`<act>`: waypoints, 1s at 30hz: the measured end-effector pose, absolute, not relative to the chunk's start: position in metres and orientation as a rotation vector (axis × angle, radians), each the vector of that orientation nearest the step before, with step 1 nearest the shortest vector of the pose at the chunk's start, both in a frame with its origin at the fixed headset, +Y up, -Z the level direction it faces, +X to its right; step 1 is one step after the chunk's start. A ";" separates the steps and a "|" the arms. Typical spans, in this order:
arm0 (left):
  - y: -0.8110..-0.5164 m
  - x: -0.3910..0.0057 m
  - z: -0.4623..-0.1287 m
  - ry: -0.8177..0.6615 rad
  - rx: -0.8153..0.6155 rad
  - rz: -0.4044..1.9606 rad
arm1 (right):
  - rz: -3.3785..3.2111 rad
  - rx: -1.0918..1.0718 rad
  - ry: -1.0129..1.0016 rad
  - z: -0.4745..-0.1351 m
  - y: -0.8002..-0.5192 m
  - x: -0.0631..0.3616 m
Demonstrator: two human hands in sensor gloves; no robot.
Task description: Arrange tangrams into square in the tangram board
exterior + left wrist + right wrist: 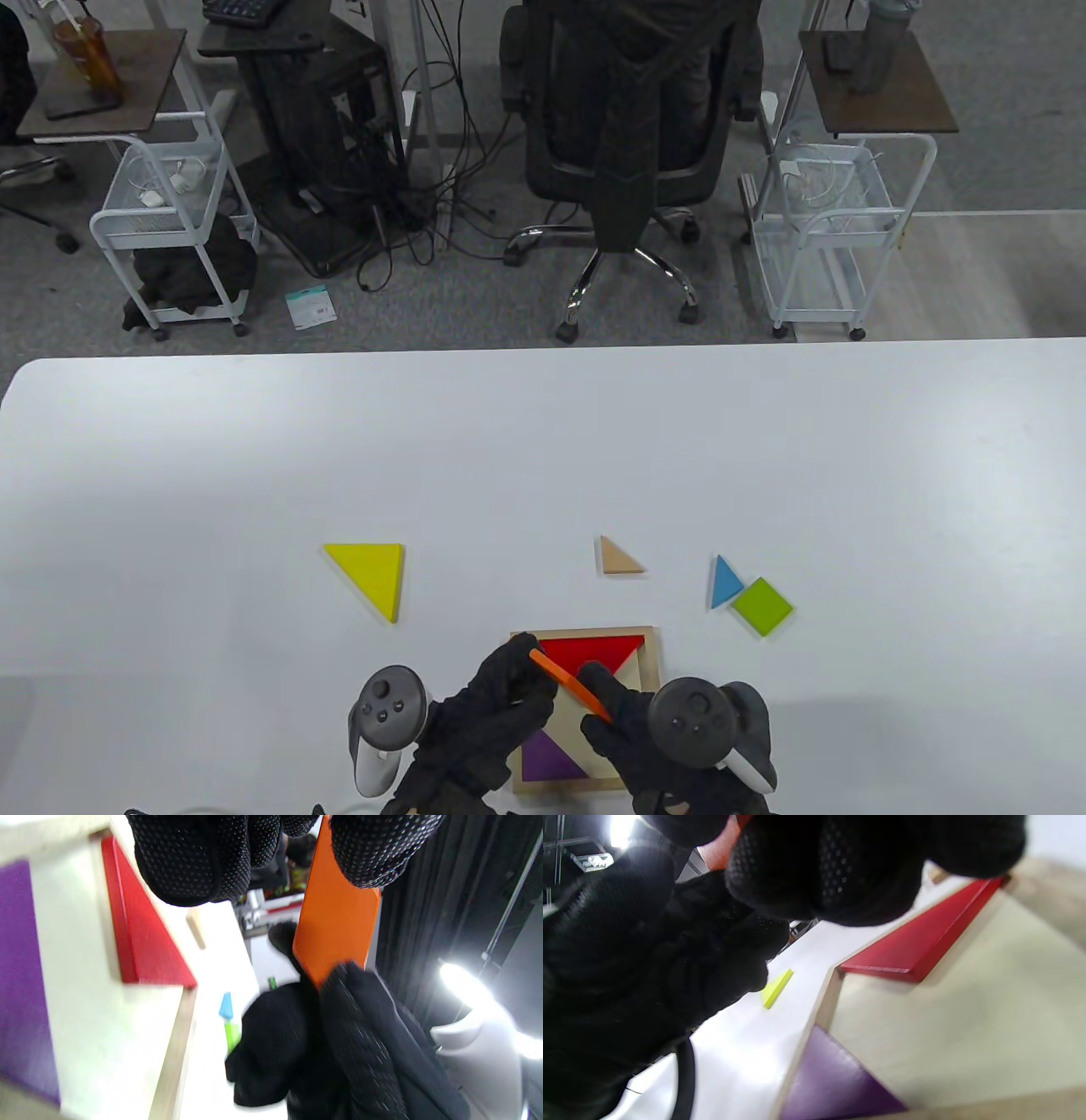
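Observation:
The wooden tangram board (654,658) lies at the near table edge. A red triangle (590,652) fills its far side and a purple triangle (547,755) its near left corner. Both hands hold a flat orange piece (570,686) tilted on edge above the board. My left hand (524,664) pinches its far end and my right hand (599,689) grips its near end. The left wrist view shows the orange piece (337,908) between gloved fingertips (373,853), above the red triangle (144,942). The right wrist view shows the red triangle (916,942), the purple triangle (831,1086) and bare board floor (967,1018).
Loose pieces lie beyond the board: a yellow triangle (369,573) at the left, a tan triangle (619,556) straight ahead, and a blue triangle (724,581) touching a green square (762,605) at the right. Past the white table's far edge stand an office chair and carts.

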State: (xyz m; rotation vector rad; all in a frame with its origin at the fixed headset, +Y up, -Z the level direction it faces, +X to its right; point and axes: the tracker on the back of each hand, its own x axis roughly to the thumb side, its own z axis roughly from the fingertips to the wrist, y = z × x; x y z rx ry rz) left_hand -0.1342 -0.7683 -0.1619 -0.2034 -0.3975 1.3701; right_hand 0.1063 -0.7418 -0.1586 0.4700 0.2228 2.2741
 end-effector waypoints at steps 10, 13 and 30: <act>-0.766 -0.139 -0.168 -0.501 -0.249 1.309 | 2.097 0.512 0.454 -0.167 -0.763 0.106; -0.766 -0.140 -0.168 -0.448 -0.239 1.276 | 2.074 0.521 0.478 -0.167 -0.766 0.105; -0.767 -0.141 -0.159 -0.172 -0.196 1.197 | 3.070 0.577 -0.597 -0.109 -0.729 0.058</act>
